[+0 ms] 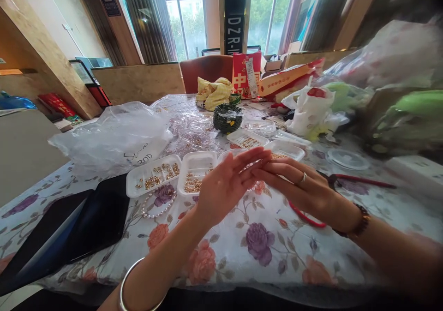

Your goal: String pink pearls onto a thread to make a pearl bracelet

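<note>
My left hand (pixel 223 184) is raised over the table with its palm turned inward and its fingers stretched to the right. From the other side my right hand (pixel 304 186), a ring on one finger, meets it, and the fingers of both hands overlap at the tips. No object shows between them. Behind my left hand stand white trays of gold beads, one divided tray (pixel 152 176) and a second tray (pixel 197 172) partly covered by the hand. A pearl bracelet (pixel 159 205) lies in front of the divided tray. Red tool handles (pixel 308 216) show under my right hand.
Black flat panels (pixel 79 225) lie at the left, beside a large plastic bag (pixel 114 135). A dark green basket (pixel 227 118), a yellow cloth bundle (pixel 213 93) and a red bag (pixel 246 74) stand at the back. Plastic bags (pixel 398 62) crowd the right side near a clear lid (pixel 348 158).
</note>
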Action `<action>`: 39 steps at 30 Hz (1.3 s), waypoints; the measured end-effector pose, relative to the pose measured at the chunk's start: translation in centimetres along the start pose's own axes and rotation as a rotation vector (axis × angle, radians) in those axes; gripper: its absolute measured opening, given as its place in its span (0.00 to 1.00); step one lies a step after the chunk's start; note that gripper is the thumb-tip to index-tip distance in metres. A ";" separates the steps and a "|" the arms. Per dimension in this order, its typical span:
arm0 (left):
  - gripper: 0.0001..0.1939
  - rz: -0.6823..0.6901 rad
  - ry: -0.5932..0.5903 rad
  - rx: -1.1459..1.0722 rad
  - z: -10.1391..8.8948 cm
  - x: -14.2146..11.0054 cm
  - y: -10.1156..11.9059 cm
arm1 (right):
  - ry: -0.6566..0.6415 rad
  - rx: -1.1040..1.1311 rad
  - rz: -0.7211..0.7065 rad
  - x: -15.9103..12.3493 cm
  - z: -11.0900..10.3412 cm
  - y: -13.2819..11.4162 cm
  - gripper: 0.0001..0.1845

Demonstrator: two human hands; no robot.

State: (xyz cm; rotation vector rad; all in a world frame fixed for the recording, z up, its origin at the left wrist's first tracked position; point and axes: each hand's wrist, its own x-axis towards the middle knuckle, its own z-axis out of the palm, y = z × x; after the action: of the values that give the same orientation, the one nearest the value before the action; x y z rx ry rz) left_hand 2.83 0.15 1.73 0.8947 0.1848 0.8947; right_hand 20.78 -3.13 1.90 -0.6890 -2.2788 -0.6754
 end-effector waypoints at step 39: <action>0.09 0.074 0.170 0.242 0.0 0.1 -1.3 | 0.166 -0.042 0.022 0.1 0.1 0.6 0.19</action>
State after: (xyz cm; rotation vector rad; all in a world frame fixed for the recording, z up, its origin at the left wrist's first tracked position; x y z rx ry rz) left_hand 3.68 -0.19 0.74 1.0550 0.4159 1.0322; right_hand 21.02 -2.58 2.11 -0.6518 -2.1081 -0.7440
